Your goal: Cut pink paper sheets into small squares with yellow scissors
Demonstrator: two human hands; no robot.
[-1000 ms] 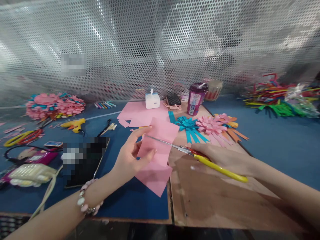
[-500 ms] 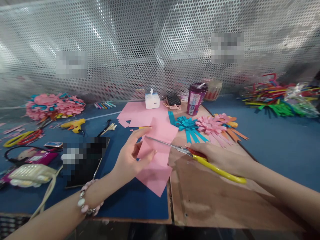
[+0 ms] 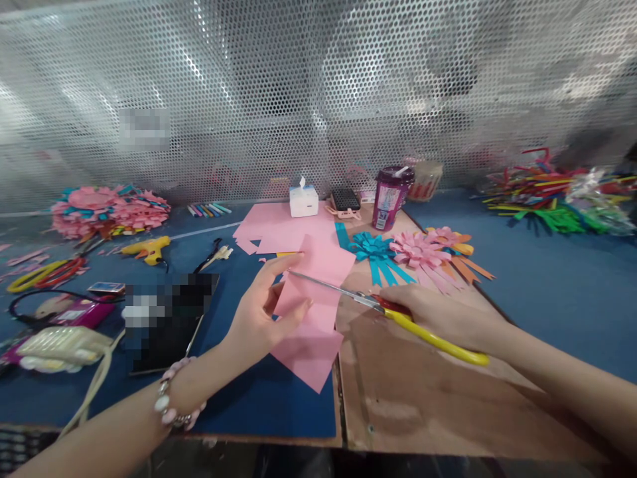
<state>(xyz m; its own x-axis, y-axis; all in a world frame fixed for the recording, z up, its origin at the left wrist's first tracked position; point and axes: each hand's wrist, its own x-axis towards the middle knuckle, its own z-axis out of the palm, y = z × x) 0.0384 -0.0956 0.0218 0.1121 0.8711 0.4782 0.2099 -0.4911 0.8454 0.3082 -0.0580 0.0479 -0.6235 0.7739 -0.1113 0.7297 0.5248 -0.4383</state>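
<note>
A sheet of pink paper (image 3: 318, 292) is held at its left edge between the thumb and fingers of my left hand (image 3: 271, 305), which wears a bead bracelet (image 3: 172, 398) at the wrist. My right hand (image 3: 428, 309) grips yellow-handled scissors (image 3: 423, 335), partly hiding the handle. Their blades lie across the paper, the tips close to my left fingers; the blades look closed together. Another pink piece (image 3: 313, 355) lies below the held sheet. Beyond the hands lie more pink sheets (image 3: 293, 229) and ribbon-like paper flowers in blue (image 3: 373, 247) and pink (image 3: 421, 249).
At the back stand a tissue box (image 3: 304, 202), a purple cup (image 3: 391, 199) and a black device (image 3: 345, 200). To the left lie a yellow glue gun (image 3: 148, 249), a dark tablet-like slab (image 3: 174, 338), a pink paper pile (image 3: 109, 211) and another pair of scissors (image 3: 44, 273). Coloured strips (image 3: 547, 192) lie right.
</note>
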